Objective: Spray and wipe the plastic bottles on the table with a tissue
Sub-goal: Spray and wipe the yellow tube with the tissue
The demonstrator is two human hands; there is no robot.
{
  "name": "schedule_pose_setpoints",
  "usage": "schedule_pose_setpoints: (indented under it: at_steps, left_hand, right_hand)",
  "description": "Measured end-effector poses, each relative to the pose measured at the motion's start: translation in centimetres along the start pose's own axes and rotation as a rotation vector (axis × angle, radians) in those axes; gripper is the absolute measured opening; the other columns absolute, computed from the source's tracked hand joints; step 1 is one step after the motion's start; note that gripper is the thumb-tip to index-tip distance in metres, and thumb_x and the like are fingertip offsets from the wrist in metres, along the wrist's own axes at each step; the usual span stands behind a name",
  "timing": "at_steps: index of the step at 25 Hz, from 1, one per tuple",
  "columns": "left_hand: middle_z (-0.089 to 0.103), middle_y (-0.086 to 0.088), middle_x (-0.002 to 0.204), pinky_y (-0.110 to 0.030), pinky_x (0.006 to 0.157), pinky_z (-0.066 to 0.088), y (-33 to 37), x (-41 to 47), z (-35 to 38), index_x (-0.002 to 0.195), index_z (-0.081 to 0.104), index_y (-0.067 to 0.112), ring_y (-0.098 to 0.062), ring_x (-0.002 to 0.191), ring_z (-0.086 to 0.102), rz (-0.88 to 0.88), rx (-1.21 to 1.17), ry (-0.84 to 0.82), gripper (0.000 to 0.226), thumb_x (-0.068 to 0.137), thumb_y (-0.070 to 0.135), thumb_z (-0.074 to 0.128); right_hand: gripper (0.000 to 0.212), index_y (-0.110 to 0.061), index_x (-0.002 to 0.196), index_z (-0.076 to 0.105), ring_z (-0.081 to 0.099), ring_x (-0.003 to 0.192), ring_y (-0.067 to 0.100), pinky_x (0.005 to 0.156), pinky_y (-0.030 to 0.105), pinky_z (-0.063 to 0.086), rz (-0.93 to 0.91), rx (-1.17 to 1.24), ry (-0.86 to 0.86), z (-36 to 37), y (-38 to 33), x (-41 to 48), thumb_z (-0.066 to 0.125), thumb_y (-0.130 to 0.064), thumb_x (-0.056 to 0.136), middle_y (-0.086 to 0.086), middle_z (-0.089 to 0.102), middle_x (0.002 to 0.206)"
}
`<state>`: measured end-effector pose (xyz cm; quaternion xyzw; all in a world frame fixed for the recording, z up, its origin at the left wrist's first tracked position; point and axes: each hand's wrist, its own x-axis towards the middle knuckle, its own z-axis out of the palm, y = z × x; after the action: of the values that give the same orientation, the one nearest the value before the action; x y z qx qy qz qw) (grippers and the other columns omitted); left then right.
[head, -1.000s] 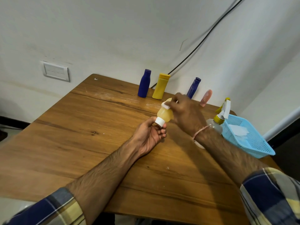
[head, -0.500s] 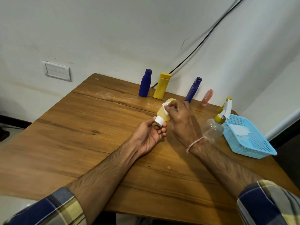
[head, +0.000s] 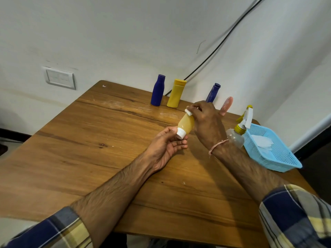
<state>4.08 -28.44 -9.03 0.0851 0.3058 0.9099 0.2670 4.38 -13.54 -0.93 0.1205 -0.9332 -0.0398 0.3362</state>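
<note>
Left grip (head: 166,145) closed on white cap of pale yellow bottle (head: 186,124), held above tabletop (head: 89,140). Right grip (head: 206,120) pinches tissue (head: 188,111) against its base. Judged light, smooth, likely slippery wet; hold at cap.

Left hand (head: 168,145): palm up above the table (head: 75,140), fingers curled round the white cap of the pale yellow bottle (head: 186,124).
Pale yellow bottle: tilted, cap end lowest.
Right hand (head: 206,120): presses a white tissue (head: 188,111) on the bottle's upper end.
Back row: blue bottle (head: 157,90), yellow bottle (head: 176,93), second blue bottle (head: 213,92), pink bottle (head: 226,105).
Right side: clear spray bottle (head: 236,135) beside blue basket (head: 279,158), which seems to hold tissues.
</note>
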Motion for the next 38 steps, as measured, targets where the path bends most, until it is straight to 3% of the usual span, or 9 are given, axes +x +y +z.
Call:
schedule_pose_setpoints:
  at_steps: [5,9,12,14,19,25,30,34,38]
  left_hand:
    - [0.067,-0.025,0.109,-0.039,0.083,0.061,0.1,0.2,-0.4,0.135,0.053,-0.006,-0.028,0.092,0.069,0.012,-0.057,0.018,0.041,0.098,0.012,0.056]
    - [0.070,-0.023,0.097,-0.035,0.075,0.063,0.6,0.2,-0.4,0.130,0.050,-0.003,-0.024,0.081,0.070,-0.027,-0.122,0.061,0.032,0.105,0.016,0.048]
    - [0.070,-0.022,0.094,-0.033,0.073,0.062,1.0,-0.3,-0.1,0.122,0.050,-0.006,-0.023,0.077,0.069,-0.090,-0.177,0.046,0.031,0.106,0.021,0.047]
    - [0.069,-0.022,0.093,-0.033,0.072,0.062,1.0,-0.5,0.1,0.121,0.051,-0.007,-0.022,0.076,0.069,-0.125,-0.198,0.021,0.033,0.105,0.021,0.047]
    - [0.067,-0.019,0.092,-0.031,0.069,0.061,1.1,-0.3,-0.2,0.125,0.051,-0.007,-0.020,0.073,0.067,-0.140,-0.227,0.007,0.036,0.105,0.022,0.048]
    - [0.069,-0.017,0.091,-0.030,0.076,0.062,1.1,-0.2,-0.5,0.126,0.055,-0.004,-0.020,0.079,0.068,-0.109,-0.263,0.012,0.035,0.100,0.019,0.056]
    - [0.070,-0.022,0.098,-0.033,0.072,0.063,0.9,-0.2,-0.2,0.124,0.054,0.001,-0.023,0.079,0.072,-0.056,-0.145,0.011,0.038,0.090,0.013,0.067]
    - [0.072,-0.021,0.097,-0.037,0.074,0.064,0.4,0.0,0.0,0.124,0.056,-0.002,-0.026,0.079,0.072,0.009,-0.013,0.078,0.054,0.075,0.003,0.078]
    - [0.071,-0.024,0.114,-0.045,0.084,0.063,-0.3,0.4,-0.5,0.121,0.064,0.002,-0.026,0.085,0.071,0.090,0.278,0.188,0.068,0.062,0.016,0.093]
  right_hand:
    - [0.036,-0.003,0.110,0.071,0.060,0.093,0.032,0.076,0.041,0.056,-0.182,0.116,-0.036,-0.5,-3.5,-3.7,0.076,-0.003,0.075,0.016,0.065,0.100]
    - [0.031,-0.007,0.114,0.072,0.063,0.096,0.024,0.084,0.035,0.056,0.045,0.355,0.052,-1.4,-2.1,-3.3,0.068,0.003,0.085,0.012,0.068,0.104]
    - [0.027,-0.008,0.116,0.072,0.064,0.103,0.024,0.102,0.026,0.047,0.246,0.339,0.203,-1.8,0.9,0.0,0.062,-0.001,0.092,0.011,0.070,0.111]
    - [0.029,-0.008,0.118,0.072,0.062,0.106,0.026,0.103,0.021,0.041,0.263,0.290,0.175,-1.5,1.1,0.9,0.061,-0.001,0.092,0.012,0.069,0.112]
    - [0.034,-0.004,0.118,0.071,0.058,0.096,0.030,0.078,0.038,0.054,0.084,0.184,0.047,0.1,-2.7,-1.9,0.067,0.002,0.085,0.016,0.063,0.102]
    - [0.035,0.001,0.118,0.068,0.061,0.095,0.033,0.076,0.040,0.058,-0.244,0.094,-0.005,-0.4,-2.7,-4.0,0.068,-0.006,0.084,0.019,0.064,0.103]
    - [0.031,0.000,0.115,0.070,0.063,0.090,0.034,0.073,0.044,0.059,-0.104,0.064,0.056,-0.9,0.3,-0.5,0.071,0.000,0.084,0.021,0.065,0.100]
    - [0.026,-0.004,0.115,0.072,0.065,0.092,0.031,0.083,0.028,0.046,0.126,0.184,0.196,-1.8,2.0,2.3,0.065,-0.001,0.090,0.017,0.066,0.101]
    - [0.030,-0.005,0.118,0.071,0.063,0.094,0.032,0.081,0.041,0.057,-0.029,0.157,0.047,-1.3,0.9,1.3,0.068,-0.002,0.088,0.018,0.065,0.103]
